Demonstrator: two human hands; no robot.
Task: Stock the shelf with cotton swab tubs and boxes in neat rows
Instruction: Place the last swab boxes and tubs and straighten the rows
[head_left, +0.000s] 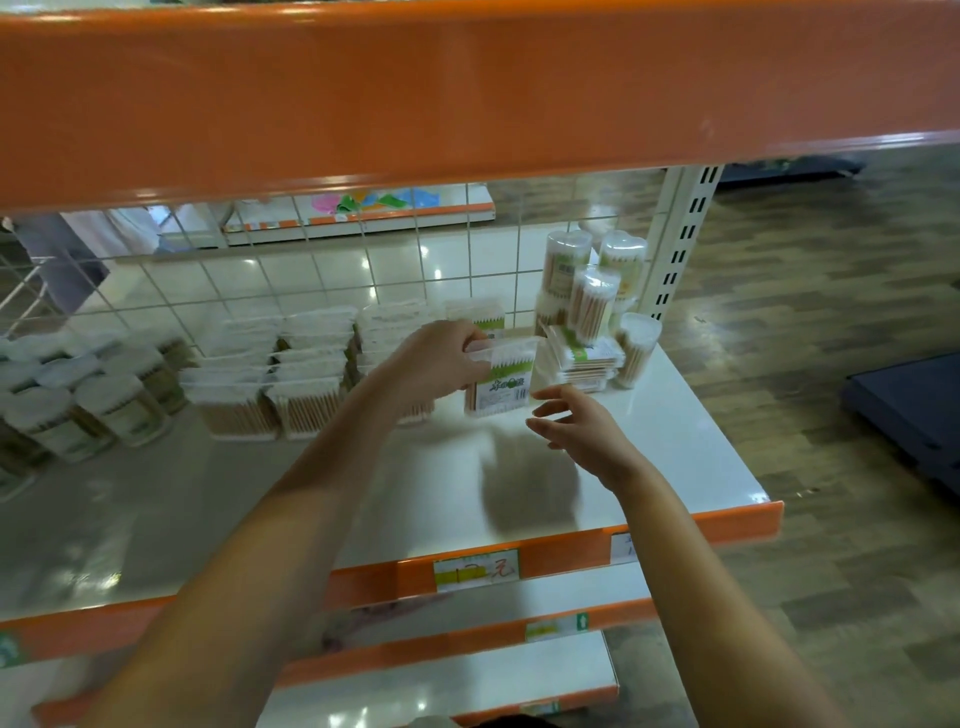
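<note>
A clear rectangular plastic box of wooden cotton swabs with a green label (498, 382) stands upright on the white shelf (649, 441), gripped at its top by the left hand (434, 364). The right hand (576, 423) hovers just beside it, fingers loosely spread, holding nothing.

A white shelf (675, 415) is edged in orange; the held clear swab box (501, 382) is labelled in green and white.

Clear swab box (501, 376) upright, green label, above white shelf (675, 441)
</note>
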